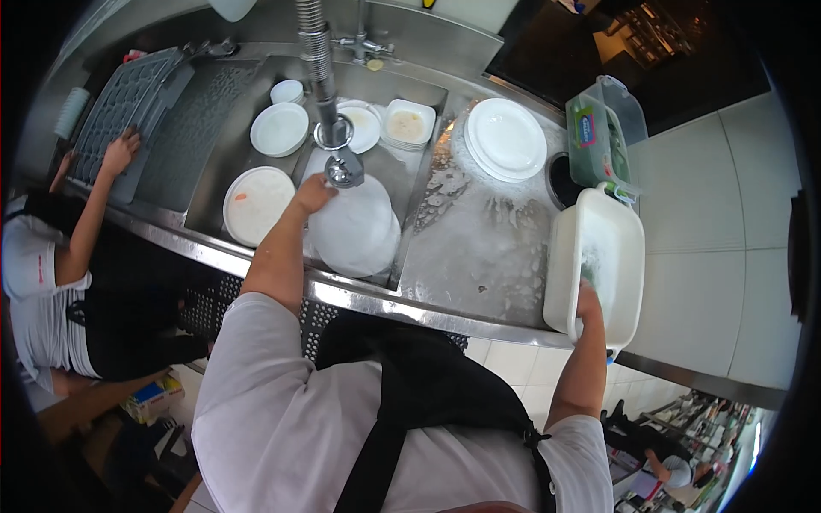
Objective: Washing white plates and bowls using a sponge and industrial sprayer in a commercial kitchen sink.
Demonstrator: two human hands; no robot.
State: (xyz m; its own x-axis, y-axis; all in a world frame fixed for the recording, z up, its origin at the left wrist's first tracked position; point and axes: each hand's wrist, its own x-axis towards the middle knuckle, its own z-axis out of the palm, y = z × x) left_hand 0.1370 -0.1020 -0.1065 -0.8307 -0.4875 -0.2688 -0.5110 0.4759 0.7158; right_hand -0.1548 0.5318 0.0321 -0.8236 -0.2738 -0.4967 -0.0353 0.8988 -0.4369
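My left hand (pixel 314 193) grips the upper left rim of a round white plate (pixel 351 224) in the steel sink. This plate lies over other white plates, whose edges show at its lower right. My right hand (pixel 586 300) reaches into a white plastic tub (pixel 624 301) on the right. A dark green scouring pad (pixel 588 266) appears at its fingertips, amid suds; the tub's wall partly hides the fingers, so its grip is unclear. Just above the gripped plate hangs a spray-rinse nozzle (pixel 344 169). Left of my forearm lies a white plate (pixel 258 205) with an orange scrap.
Stacked white plates (pixel 507 139) stand on the soapy drainboard (pixel 474 269). Square dishes (pixel 408 124) and round bowls (pixel 279 129) sit at the sink's back. A clear plastic container (pixel 593 138) stands behind the tub. At left, a co-worker's hands (pixel 122 151) hold a grey dish rack (pixel 125 106).
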